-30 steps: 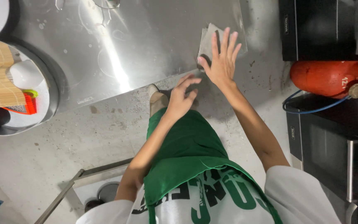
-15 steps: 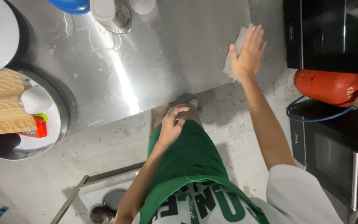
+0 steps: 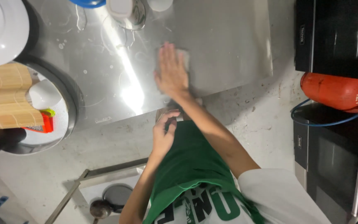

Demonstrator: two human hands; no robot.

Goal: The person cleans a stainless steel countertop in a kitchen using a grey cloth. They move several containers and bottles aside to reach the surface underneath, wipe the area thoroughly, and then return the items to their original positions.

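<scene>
Right hand point(image 3: 171, 74) flat on grey cloth point(image 3: 183, 58), grip released; left hand point(image 3: 163, 132) loosely curled, empty

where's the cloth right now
In the head view, the grey cloth lies flat on the steel counter, upper middle of the picture, pressed under the right hand. The left hand is nearer the body, against the green apron.

**Overhead glare on steel, motion blur on one hand**

Bright overhead light throws a white glare streak down the shiny stainless-steel worktop point(image 3: 212, 49). The flat right hand point(image 3: 171, 71) is smeared by motion blur. The black appliances point(image 3: 336, 37) at the right edge sit dim.
</scene>
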